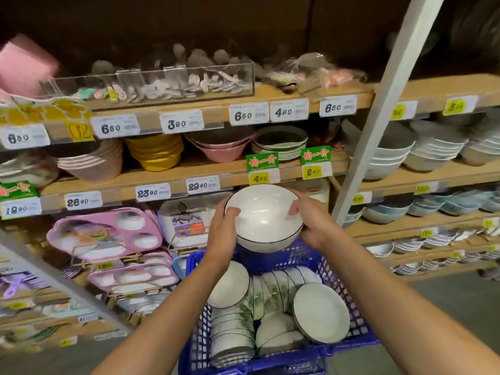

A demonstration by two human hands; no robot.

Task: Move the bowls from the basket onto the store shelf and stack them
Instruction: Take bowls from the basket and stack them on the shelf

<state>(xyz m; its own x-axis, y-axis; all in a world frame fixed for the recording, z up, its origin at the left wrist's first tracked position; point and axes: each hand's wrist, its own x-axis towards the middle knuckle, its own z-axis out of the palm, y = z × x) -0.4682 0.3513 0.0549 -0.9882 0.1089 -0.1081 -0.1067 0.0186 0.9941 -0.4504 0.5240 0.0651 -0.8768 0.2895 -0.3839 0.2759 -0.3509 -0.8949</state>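
Wooden shelves [446, 85] with price tags [153, 192]; white upright post [389, 104]; grey floor [446, 299]; dark above top shelf.

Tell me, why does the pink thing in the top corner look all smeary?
Head view: the pink item is motion-blurred; the held white bowl is sharper, with soft glare inside; the shelf post leans from wide-angle distortion.

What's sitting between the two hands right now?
In the head view, white bowls, apparently two nested, fill the gap; the left hand and right hand grip opposite rims above the blue basket.
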